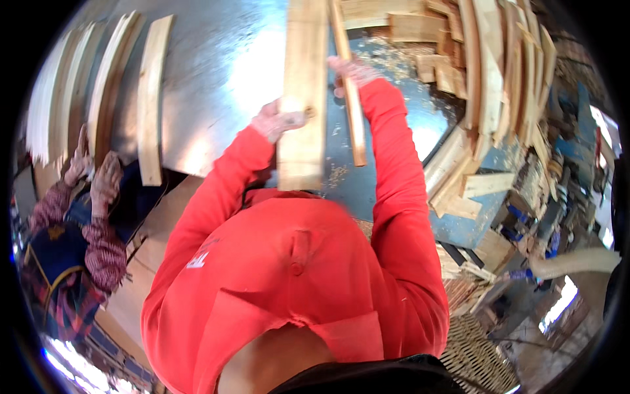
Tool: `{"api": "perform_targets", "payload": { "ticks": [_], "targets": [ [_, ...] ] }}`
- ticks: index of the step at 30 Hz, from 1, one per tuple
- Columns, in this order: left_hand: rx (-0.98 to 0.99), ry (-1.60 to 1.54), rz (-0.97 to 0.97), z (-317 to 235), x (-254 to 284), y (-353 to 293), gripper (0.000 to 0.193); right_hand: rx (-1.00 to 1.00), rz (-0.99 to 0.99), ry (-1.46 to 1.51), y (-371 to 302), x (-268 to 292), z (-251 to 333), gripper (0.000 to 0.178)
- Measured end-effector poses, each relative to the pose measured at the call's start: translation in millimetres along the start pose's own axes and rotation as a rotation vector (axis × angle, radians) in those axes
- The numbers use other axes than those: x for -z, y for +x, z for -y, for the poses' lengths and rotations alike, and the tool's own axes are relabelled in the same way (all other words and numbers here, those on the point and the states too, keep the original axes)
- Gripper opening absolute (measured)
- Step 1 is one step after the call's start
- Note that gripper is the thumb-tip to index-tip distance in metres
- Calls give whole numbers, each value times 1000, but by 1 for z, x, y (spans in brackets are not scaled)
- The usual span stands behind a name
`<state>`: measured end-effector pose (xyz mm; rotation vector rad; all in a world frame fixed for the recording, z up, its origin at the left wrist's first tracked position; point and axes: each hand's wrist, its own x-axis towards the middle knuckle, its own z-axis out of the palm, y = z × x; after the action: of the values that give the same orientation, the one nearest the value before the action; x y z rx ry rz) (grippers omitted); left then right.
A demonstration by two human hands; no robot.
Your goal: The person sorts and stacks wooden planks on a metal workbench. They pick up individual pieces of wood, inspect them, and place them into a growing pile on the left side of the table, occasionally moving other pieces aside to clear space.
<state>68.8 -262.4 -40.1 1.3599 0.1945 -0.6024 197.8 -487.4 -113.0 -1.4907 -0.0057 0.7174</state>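
Observation:
My left hand (274, 121) grips the left edge of a wide, pale wooden board (303, 72), with fingers lying over its top face near a knot. The board's near end comes close to my red jacket front, and its far end runs out of view. To its right, my right hand (354, 71) is closed round a narrow wooden strip (352, 121), farther out than my left hand. The strip lies nearly parallel to the board, with a gap between them. The undersides of both pieces are hidden.
A shiny metal table (203, 72) spreads beneath. A single board (155, 98) and several stacked boards (59, 98) lie left, beside a co-worker's hands (105, 184). Right are piled long strips (489, 65), offcuts (417, 27) and sawdust (387, 56). A pale hose (577, 264) runs lower right.

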Motion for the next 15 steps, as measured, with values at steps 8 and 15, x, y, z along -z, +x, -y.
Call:
{"api": "perform_targets", "payload": {
  "ticks": [8, 15],
  "targets": [
    [271, -277, -298, 44, -33, 7, 40, -43, -323, -1069, -73, -28, 90, 109],
    [291, -383, -320, 57, -39, 7, 45, -314, -1191, -1675, -105, 237, 117, 108]
  ]
}}
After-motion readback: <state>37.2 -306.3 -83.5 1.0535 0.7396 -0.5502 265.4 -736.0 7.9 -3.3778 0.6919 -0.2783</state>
